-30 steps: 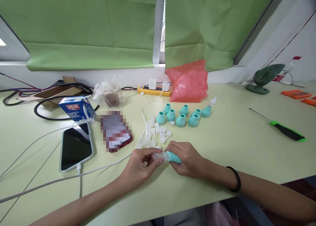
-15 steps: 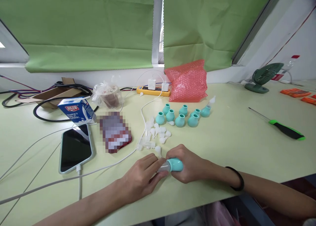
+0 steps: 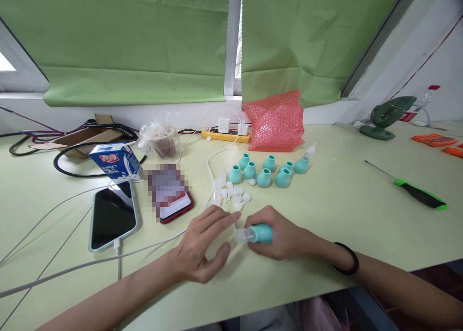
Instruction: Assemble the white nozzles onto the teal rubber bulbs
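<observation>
My right hand [image 3: 277, 232] is wrapped round a teal nasal aspirator bulb [image 3: 263, 233], its neck pointing left. A clear tube [image 3: 243, 235] sits in that neck, at a slight distance from the fingers of my left hand [image 3: 206, 241]. Thumb and index finger of the left hand are apart, with nothing between them. Beyond the hands lies a loose pile of small white and clear tips [image 3: 231, 192], partly hidden by my left hand. Several more teal bulbs [image 3: 264, 177] stand behind it, necks up. One bulb [image 3: 301, 165] at the right of that group carries a clear tip.
On the left lie a phone with a charging cable [image 3: 114, 216], a red-cased phone [image 3: 177, 206] and a blue milk carton [image 3: 116, 161]. A yellow power strip [image 3: 226, 135] and pink bubble-wrap bag [image 3: 277, 123] are at the back. Rightward are a screwdriver [image 3: 419, 193] and green fan [image 3: 387, 116].
My left hand has let go of the clear tube and drawn back to the left, its fingers spreading. The right hand still holds the bulb, shifted slightly right and farther from me.
</observation>
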### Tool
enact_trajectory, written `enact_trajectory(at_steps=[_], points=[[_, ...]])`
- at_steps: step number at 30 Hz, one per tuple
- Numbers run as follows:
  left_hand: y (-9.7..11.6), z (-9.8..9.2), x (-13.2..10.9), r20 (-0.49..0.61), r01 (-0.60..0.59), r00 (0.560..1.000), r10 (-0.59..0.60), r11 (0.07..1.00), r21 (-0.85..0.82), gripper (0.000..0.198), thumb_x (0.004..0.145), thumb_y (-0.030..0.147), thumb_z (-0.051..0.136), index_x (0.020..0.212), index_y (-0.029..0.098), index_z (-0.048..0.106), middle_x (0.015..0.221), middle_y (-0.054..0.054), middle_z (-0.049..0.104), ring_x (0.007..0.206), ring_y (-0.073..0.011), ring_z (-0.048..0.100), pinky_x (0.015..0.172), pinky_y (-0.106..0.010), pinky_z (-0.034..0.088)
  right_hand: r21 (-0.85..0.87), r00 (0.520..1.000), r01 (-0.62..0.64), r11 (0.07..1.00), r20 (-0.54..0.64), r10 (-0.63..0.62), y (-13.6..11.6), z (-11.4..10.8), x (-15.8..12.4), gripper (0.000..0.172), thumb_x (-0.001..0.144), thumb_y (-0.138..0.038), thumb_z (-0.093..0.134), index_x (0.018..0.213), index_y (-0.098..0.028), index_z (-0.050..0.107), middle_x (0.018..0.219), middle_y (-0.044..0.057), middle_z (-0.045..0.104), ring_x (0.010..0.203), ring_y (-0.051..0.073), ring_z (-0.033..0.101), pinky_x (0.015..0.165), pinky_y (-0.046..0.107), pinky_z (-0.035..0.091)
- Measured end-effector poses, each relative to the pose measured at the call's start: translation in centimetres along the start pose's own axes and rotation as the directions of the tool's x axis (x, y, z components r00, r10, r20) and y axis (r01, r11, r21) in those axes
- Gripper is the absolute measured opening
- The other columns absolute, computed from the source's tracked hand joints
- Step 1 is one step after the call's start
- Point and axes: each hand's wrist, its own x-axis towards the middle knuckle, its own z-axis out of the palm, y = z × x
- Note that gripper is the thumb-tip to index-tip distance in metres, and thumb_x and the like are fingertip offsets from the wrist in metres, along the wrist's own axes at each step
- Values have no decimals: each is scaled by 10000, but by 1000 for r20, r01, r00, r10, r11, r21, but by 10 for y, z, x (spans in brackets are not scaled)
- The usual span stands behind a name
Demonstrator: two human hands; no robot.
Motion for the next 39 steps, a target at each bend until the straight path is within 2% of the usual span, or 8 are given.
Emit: enact_trajectory(at_steps=[6, 12, 16, 20, 24, 29, 32, 39], points=[[-14, 9, -5, 296, -28, 950, -104, 912, 409, 340, 767, 24, 411, 1084, 116, 494, 1153, -102, 515, 1058, -306, 363, 840, -471, 391, -25, 976, -47, 999, -213, 41, 13, -15, 3, 89, 638, -195, 545, 584, -147, 493, 529, -35, 434, 502, 75, 389, 485, 179, 347], [-8, 8, -3, 353, -178, 936, -9, 850, 495, 218, 801, 31, 401, 946, 83, 555, 963, -111, 582, 934, -264, 446, 779, -441, 413, 147, 983, -83, 986, -149, 105, 9, -8, 2, 197, 700, -322, 573, 773, -140, 556, 605, -17, 494, 539, 85, 432, 508, 185, 373], [-7, 9, -3, 269, -78, 961, -60, 876, 477, 268, 799, 31, 396, 1033, 81, 516, 912, -140, 558, 869, -235, 475, 709, -398, 447, 170, 984, -96, 981, -135, 120, 8, -6, 2, 203, 743, -335, 542, 783, -136, 546, 588, -24, 482, 519, 75, 429, 508, 181, 372], [-6, 8, 0, -40, 225, 974, -222, 939, 259, 207, 794, 89, 461, 965, 124, 572, 883, -117, 555, 825, -194, 511, 669, -338, 469, 54, 980, -96, 994, -169, 103, 9, -7, 2, 231, 778, -362, 495, 748, -138, 538, 606, -14, 492, 543, 84, 444, 521, 185, 372], [-1, 0, 7, -145, 515, 795, -588, 783, -349, 121, 729, 175, 584, 831, 137, 636, 856, -75, 640, 808, -170, 591, 715, -294, 501, -112, 989, -60, 992, -142, 43, 6, -3, 0, 207, 799, -339, 470, 808, -148, 548, 670, -1, 551, 590, 98, 481, 586, 202, 383], [0, 0, 9, 155, 672, 527, -836, 298, -678, 195, 635, 228, 676, 809, 140, 677, 836, -53, 691, 779, -194, 634, 702, -270, 526, -206, 997, -52, 977, -65, 39, 4, 7, -1, 201, 821, -321, 439, 838, -145, 537, 682, 12, 570, 614, 110, 507, 605, 216, 377], [-3, 2, 7, 210, 689, 489, -847, 227, -689, 184, 613, 232, 693, 775, 145, 687, 805, -43, 696, 758, -184, 638, 697, -248, 521, -226, 995, -44, 973, -92, 24, 4, 9, -1, 189, 825, -303, 431, 802, -143, 528, 632, 2, 546, 564, 100, 479, 574, 210, 368], [-5, -1, 10, 228, 720, 517, -825, 275, -637, 184, 608, 233, 690, 753, 121, 688, 778, -55, 692, 723, -181, 633, 672, -246, 518, -349, 993, -44, 936, -118, 2, 5, 9, -2, 178, 812, -289, 437, 763, -143, 524, 615, 17, 571, 552, 116, 512, 545, 219, 360]])
